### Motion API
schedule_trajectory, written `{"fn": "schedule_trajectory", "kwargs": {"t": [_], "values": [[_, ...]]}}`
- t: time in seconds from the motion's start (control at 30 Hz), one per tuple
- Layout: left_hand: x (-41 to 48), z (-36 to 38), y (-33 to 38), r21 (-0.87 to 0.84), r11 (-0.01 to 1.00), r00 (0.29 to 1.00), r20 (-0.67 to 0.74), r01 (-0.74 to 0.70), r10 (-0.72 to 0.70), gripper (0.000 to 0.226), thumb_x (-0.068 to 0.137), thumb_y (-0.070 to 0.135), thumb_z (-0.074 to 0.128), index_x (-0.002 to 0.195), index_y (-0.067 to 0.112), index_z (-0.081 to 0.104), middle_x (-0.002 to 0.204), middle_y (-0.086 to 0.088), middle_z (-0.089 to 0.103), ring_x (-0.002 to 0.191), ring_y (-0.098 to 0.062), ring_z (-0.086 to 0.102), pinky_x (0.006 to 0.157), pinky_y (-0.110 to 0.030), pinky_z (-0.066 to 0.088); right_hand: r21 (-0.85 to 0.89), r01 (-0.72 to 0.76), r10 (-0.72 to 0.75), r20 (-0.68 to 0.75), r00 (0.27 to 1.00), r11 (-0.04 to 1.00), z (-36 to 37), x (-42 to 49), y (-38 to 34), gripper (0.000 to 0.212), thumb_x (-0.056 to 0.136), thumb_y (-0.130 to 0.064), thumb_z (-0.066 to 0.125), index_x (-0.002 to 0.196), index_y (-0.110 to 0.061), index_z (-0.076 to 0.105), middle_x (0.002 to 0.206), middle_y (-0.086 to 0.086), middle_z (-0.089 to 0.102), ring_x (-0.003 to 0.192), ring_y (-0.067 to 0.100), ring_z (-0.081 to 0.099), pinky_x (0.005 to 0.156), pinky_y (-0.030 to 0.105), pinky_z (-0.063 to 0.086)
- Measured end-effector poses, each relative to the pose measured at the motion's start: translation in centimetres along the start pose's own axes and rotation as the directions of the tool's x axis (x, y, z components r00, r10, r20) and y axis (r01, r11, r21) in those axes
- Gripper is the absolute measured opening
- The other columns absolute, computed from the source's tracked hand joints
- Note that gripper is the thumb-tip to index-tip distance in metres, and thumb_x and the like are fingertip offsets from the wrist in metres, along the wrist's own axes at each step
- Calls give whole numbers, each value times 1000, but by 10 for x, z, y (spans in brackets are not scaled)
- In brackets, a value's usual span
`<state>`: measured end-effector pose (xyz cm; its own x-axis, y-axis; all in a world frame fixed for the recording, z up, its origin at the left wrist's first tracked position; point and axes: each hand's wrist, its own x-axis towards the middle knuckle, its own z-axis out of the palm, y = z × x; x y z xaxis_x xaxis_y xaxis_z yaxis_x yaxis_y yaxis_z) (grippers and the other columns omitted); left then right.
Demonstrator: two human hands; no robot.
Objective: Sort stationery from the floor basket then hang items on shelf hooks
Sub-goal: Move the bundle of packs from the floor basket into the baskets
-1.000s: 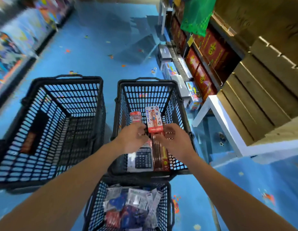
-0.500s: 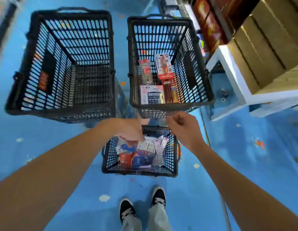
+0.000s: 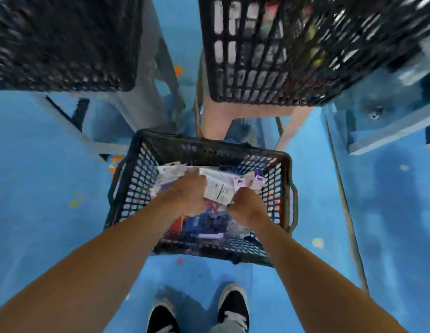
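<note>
Head view: black lattice floor basket (image 3: 135, 188) holds jumbled, blurred packets (image 3: 218, 188).

A shop is suggested. A black plastic shopping basket (image 3: 137, 183) is set on a blue painted floor (image 3: 53, 188) and filled with carded retail packets (image 3: 218, 186). Beyond it, two larger mesh baskets (image 3: 65, 44) (image 3: 269, 68) are raised on plastic stools (image 3: 247, 109); right of it, a pale shelving base (image 3: 389, 135) is seen.

Left hand (image 3: 185, 197) and right hand (image 3: 248, 205) reach downward.
</note>
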<state>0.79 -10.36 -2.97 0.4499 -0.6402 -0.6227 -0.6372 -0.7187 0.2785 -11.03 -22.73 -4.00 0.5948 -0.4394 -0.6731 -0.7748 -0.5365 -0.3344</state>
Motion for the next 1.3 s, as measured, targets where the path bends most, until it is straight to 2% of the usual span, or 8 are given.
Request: {"fn": "schedule_trajectory", "kwargs": {"t": [0.2, 0.37, 0.6, 0.83, 0.97, 1.13, 1.23, 1.3], "values": [[92, 82, -42, 49, 998, 975, -222, 39, -28, 86, 74, 32, 81, 147, 12, 40, 146, -15, 44, 131, -37, 50, 105, -49, 48, -305, 205, -280, -228, 933, 930, 54, 115, 15, 73, 81, -33, 76, 142, -14, 42, 140, 12, 49, 131, 34, 47, 106, 44, 46], [134, 94, -75, -112, 993, 943, -325, 44, -79, 75, 66, 33, 82, 133, 14, 52, 127, -10, 58, 120, -31, 58, 100, -40, 51, -537, 334, -391, 9, 920, 774, 53, 171, 5, 104, 76, -42, 85, 155, -12, 24, 149, 13, 41, 136, 35, 45, 108, 49, 45], [120, 65, -86, -375, 926, 956, -284, -45, -68, 15, 92, 12, 64, 106, 14, 71, 96, 2, 71, 89, -12, 66, 77, -23, 53, -541, 378, -417, 55, 907, 751, 56, 174, 9, 69, 78, -37, 84, 136, -13, 55, 132, 6, 58, 118, 25, 57, 90, 30, 49], [87, 54, -102, -715, 698, 962, -159, 42, -220, 30, 109, 33, 47, 112, 9, 66, 109, -11, 73, 85, -18, 72, 60, -24, 53, -373, 566, -594, 47, 803, 736, 42, 136, 6, 31, 86, -24, 79, 112, -19, 62, 106, -2, 57, 103, 21, 59, 77, 25, 38], [71, 57, -112, -889, 395, 963, 150, 231, -224, 60, 108, 51, 38, 127, -1, 58, 120, -23, 66, 95, -36, 73, 71, -37, 63, -304, 721, -773, -96, 627, 623, 43, 119, 0, 23, 94, -21, 70, 110, -19, 53, 105, -3, 57, 96, 17, 56, 76, 29, 40], [60, 50, -114, -954, 102, 958, 286, 282, 19, 64, 101, 60, 46, 127, 4, 62, 118, -22, 72, 91, -41, 76, 58, -33, 64, -502, 809, -949, -230, 216, 306, 63, 104, -7, 13, 97, -14, 61, 103, -8, 52, 100, 8, 53, 85, 25, 49, 73, 42, 44], [52, 46, -116, -974, 99, 974, 211, 203, 83, 44, 90, 36, 64, 111, -3, 67, 100, -19, 77, 80, -28, 78, 58, -29, 63, -639, 751, -979, -195, 55, 169, 72, 103, -5, 17, 96, -13, 56, 112, -9, 52, 115, 12, 58, 100, 31, 56, 78, 46, 51], [53, 49, -122, -972, 195, 984, 151, 130, 97, 29, 84, 19, 71, 103, -1, 65, 85, -13, 77, 69, -19, 75, 58, -26, 61, -691, 710, -988, -142, 56, 139, 73, 105, -3, 30, 91, -16, 60, 119, -16, 48, 125, 8, 59, 114, 30, 57, 83, 45, 52]]}}
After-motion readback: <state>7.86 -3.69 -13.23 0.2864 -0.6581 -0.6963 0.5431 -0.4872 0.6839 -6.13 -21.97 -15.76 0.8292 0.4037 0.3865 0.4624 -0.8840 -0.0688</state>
